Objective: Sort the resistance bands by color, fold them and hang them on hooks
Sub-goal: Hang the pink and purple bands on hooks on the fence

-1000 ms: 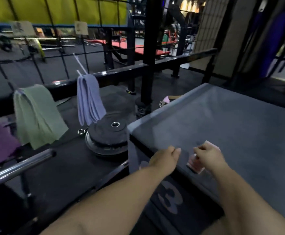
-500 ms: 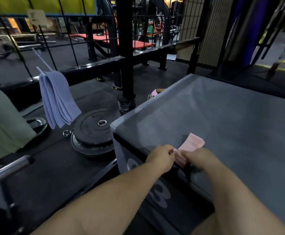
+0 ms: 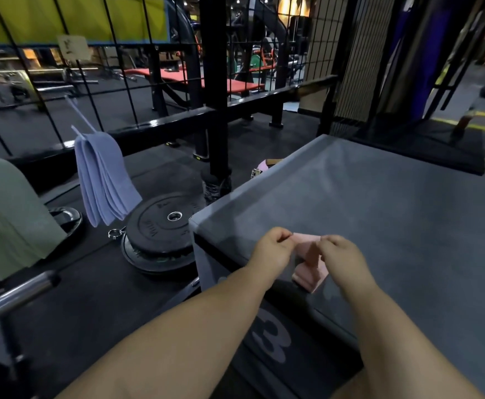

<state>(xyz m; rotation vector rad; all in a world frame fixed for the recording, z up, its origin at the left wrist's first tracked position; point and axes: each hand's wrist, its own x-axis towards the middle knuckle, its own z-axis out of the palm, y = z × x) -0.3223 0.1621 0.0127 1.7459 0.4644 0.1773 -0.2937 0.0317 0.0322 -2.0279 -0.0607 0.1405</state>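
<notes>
Here we see a grey padded box [image 3: 394, 214] from above, and we place everything against it. Over its near left corner, the left hand [image 3: 273, 250] and the right hand [image 3: 340, 256] each pinch an upper edge of a pink resistance band [image 3: 307, 251]. The fingers are curled tight, and the band's folded lower part rests on the box top. Just left of the box, a black weight plate [image 3: 160, 228] lies on the floor. Further left, folded blue bands [image 3: 105, 180] hang from a thin hook, and green bands [image 3: 7, 217] hang beyond them.
</notes>
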